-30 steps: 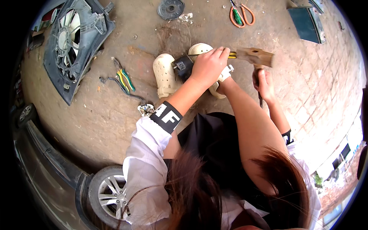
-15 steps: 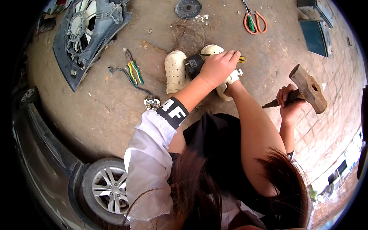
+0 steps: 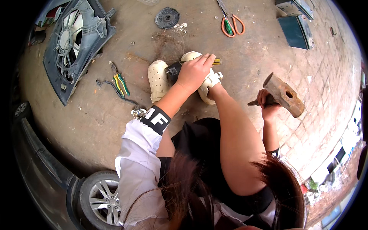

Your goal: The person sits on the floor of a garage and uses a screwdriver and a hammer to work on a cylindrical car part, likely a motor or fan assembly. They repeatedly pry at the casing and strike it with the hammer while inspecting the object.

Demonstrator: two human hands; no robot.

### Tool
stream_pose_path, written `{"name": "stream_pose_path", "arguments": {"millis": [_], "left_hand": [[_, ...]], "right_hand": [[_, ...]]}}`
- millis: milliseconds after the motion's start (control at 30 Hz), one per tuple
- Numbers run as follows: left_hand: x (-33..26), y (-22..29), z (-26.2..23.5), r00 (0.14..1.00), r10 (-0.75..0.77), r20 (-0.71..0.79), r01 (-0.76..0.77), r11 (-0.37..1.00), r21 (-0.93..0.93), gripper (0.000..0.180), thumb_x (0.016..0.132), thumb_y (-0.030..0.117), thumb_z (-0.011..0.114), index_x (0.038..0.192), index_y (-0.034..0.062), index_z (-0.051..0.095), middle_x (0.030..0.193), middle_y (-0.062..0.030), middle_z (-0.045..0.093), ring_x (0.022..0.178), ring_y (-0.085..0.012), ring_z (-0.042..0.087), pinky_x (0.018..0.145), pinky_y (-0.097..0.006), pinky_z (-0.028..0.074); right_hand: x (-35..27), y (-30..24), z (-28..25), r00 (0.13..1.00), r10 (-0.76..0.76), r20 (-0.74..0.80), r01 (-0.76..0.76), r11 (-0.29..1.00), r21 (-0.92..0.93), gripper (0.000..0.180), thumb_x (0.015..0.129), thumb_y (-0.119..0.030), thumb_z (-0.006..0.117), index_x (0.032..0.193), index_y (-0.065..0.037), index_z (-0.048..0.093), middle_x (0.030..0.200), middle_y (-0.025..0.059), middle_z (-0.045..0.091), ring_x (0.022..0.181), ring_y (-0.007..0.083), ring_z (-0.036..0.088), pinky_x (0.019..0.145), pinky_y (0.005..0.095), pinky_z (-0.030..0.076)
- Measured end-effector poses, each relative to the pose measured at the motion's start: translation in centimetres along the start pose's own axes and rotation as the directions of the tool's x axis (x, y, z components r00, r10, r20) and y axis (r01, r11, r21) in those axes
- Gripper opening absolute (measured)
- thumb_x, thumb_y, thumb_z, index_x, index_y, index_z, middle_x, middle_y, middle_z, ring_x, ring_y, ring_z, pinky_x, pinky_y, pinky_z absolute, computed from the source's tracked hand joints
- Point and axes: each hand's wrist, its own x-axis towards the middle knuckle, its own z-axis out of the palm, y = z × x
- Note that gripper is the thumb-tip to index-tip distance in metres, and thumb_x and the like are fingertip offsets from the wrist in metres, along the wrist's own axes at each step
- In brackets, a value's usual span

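My left hand (image 3: 195, 73) is closed over a yellow-and-black handled tool (image 3: 217, 61), whose handle end sticks out past the fingers on the right. Under that hand a black boxy part (image 3: 174, 71) sits between my two cream clogs (image 3: 157, 78); the palm hides much of it. Off to the right, my right hand (image 3: 269, 105) grips a rusty sledgehammer (image 3: 285, 96) by its short dark handle, close below the head. The hammer is raised beside my right leg, apart from the black part.
Pliers (image 3: 120, 84) and a dark cable lie left of the clogs. Ahead are a round black disc (image 3: 167, 18), orange-handled scissors (image 3: 232, 27) and a green screwdriver (image 3: 228, 27). A fan shroud (image 3: 73, 42), a car wheel (image 3: 102, 199) and blue-green boxes (image 3: 295, 32) stand around.
The whole view has shifted, so everything appears farther left and slightly lower. Both hands keep their grips and nearly the same places relative to the clogs.
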Motion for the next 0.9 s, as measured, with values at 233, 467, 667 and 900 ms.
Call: {"name": "stream_pose_path", "arguments": {"millis": [233, 467, 667, 900], "left_hand": [[0.0, -0.1, 1.0, 0.999, -0.009, -0.04, 0.008, 1.0, -0.015, 0.031, 0.082, 0.01, 0.065, 0.112, 0.0061, 0.062, 0.102, -0.0084, 0.07, 0.09, -0.0206, 0.069, 0.071, -0.031, 0.057], [-0.1, -0.3, -0.3, 0.997, -0.075, -0.01, 0.075, 0.996, -0.041, 0.036, 0.081, 0.015, 0.068, 0.115, 0.0077, 0.061, 0.105, -0.0091, 0.069, 0.09, -0.0229, 0.069, 0.073, -0.032, 0.057], [0.3, -0.7, 0.5, 0.993, -0.106, 0.043, 0.108, 0.993, -0.051, 0.037, 0.08, 0.017, 0.069, 0.115, 0.0088, 0.061, 0.104, -0.0092, 0.069, 0.091, -0.0248, 0.068, 0.074, -0.035, 0.057], [0.4, -0.4, 0.0, 0.994, -0.108, -0.006, 0.107, 0.991, -0.078, 0.034, 0.08, 0.014, 0.068, 0.113, 0.0076, 0.061, 0.105, -0.0076, 0.069, 0.091, -0.0243, 0.068, 0.074, -0.034, 0.056]], "right_hand": [[3.1, 6.6, 1.5, 0.965, 0.262, 0.023, -0.253, 0.949, -0.189, 0.054, 0.098, -0.05, 0.048, 0.066, -0.006, 0.044, 0.057, -0.0037, 0.041, 0.05, 0.0063, 0.036, 0.045, 0.024, 0.029], [2.0, 0.7, 2.5, 0.999, -0.041, 0.024, 0.039, 0.996, 0.08, 0.081, 0.077, -0.089, 0.026, 0.066, -0.011, 0.04, 0.05, -0.0019, 0.033, 0.041, 0.0097, 0.031, 0.041, 0.0239, 0.023], [3.3, 6.4, 3.0, 0.986, 0.164, -0.038, -0.167, 0.913, -0.371, 0.063, 0.095, -0.065, 0.035, 0.074, -0.007, 0.046, 0.054, -0.0011, 0.04, 0.045, 0.0068, 0.036, 0.042, 0.0227, 0.026], [2.9, 1.0, 1.7, 0.988, -0.152, -0.025, 0.154, 0.984, 0.091, 0.072, 0.083, -0.079, 0.041, 0.072, -0.008, 0.042, 0.055, -0.0023, 0.033, 0.041, 0.0085, 0.033, 0.039, 0.024, 0.024]]}}
